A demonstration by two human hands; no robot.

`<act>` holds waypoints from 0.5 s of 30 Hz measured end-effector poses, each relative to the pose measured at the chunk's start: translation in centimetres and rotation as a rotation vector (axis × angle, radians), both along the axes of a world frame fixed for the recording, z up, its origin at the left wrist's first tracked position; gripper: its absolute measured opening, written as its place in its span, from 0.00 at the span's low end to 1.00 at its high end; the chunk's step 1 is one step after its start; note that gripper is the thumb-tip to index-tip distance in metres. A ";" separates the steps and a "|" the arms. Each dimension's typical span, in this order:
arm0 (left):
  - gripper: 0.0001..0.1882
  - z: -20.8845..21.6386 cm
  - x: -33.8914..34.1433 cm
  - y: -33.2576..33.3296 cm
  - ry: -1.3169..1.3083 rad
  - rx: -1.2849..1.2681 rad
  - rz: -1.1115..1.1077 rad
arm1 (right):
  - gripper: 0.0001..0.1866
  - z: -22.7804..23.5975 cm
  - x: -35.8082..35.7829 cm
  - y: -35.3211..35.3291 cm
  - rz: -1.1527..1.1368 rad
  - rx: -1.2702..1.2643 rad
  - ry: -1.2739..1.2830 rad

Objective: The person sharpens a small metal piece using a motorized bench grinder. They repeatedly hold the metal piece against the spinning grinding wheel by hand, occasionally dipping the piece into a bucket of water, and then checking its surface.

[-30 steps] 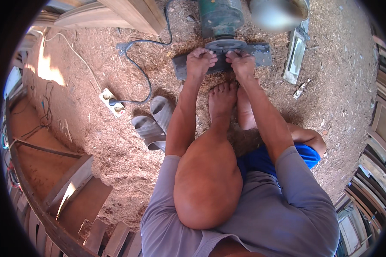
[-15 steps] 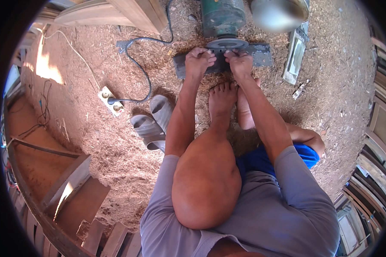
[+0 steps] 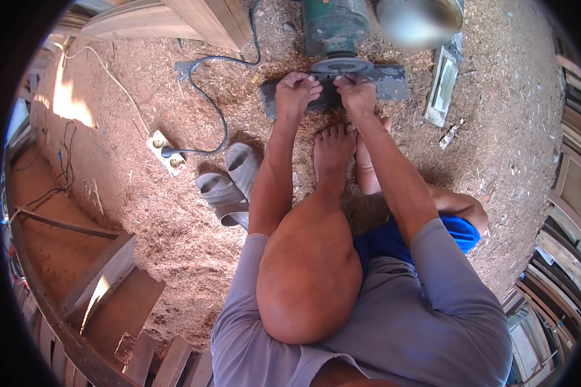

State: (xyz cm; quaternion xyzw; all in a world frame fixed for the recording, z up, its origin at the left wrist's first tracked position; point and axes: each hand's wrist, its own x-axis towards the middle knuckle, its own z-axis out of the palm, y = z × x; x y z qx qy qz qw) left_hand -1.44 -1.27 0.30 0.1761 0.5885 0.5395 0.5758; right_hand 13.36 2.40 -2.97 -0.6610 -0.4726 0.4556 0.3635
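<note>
A green bench grinder [image 3: 336, 26] stands at the top middle, its grey grinding wheel [image 3: 342, 65] facing me. Just on my side of the wheel lies a long dark metal plate [image 3: 394, 82], partly covered by my hands. My left hand [image 3: 295, 93] is closed, thumb and fingertips pinched near the wheel's left edge. Opposite it, my right hand [image 3: 357, 95] is also closed, its fingertips pinched at the wheel's front. A thin dark piece seems to span between the fingertips; its kind is too small and hidden to tell.
My bare foot [image 3: 334, 151] is close below the hands. Left of it are grey sandals [image 3: 223, 190] and a white socket strip [image 3: 166, 153] with a black cable [image 3: 221, 116]. A rounded metal vessel [image 3: 419, 22] and a narrow frame-like piece [image 3: 442, 87] sit right of the grinder.
Both hands have slid slightly left along the front of the wheel, still pinched. The grinder and the dark plate stay in place.
</note>
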 end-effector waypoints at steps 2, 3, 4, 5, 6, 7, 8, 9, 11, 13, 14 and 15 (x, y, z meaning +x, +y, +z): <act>0.05 0.0 0.0 0.1 -0.008 -0.003 -0.001 | 0.09 -0.2 0.1 0.1 -0.017 -0.006 0.021; 0.05 0.0 -0.2 -0.1 -0.008 -0.001 0.012 | 0.11 0.3 -0.3 0.0 -0.018 -0.064 -0.017; 0.05 -0.1 -0.4 -0.2 -0.007 0.001 0.025 | 0.12 0.8 -0.5 -0.2 -0.019 -0.120 -0.056; 0.04 -0.2 -0.6 -0.4 -0.007 0.002 0.038 | 0.14 1.3 -0.9 -0.3 -0.021 -0.177 -0.094; 0.04 -0.1 -0.5 -0.4 -0.008 0.001 0.039 | 0.14 1.6 -0.9 -0.2 -0.021 -0.183 -0.095; 0.04 -0.1 -0.5 -0.3 -0.009 0.000 0.040 | 0.14 1.9 -0.9 -0.2 -0.021 -0.189 -0.096; 0.04 -0.1 -0.5 -0.3 -0.010 -0.001 0.041 | 0.15 2.1 -0.9 -0.2 -0.021 -0.195 -0.096; 0.04 -0.1 -0.5 -0.3 -0.011 0.002 0.042 | 0.15 2.2 -0.9 -0.1 -0.016 -0.195 -0.118; 0.04 0.0 -0.4 -0.3 -0.013 0.008 0.043 | 0.15 2.4 -0.8 -0.1 -0.004 -0.195 -0.161; 0.05 0.0 -0.5 -0.3 0.006 -0.013 0.015 | 0.16 2.7 -1.0 0.0 -0.005 -0.236 -0.167; 0.05 0.0 -0.6 -0.4 0.015 -0.023 0.001 | 0.16 2.9 -1.1 0.1 -0.006 -0.257 -0.170; 0.05 -0.1 -0.7 -0.4 0.014 -0.022 0.003 | 0.16 3.1 -1.2 0.1 -0.001 -0.259 -0.184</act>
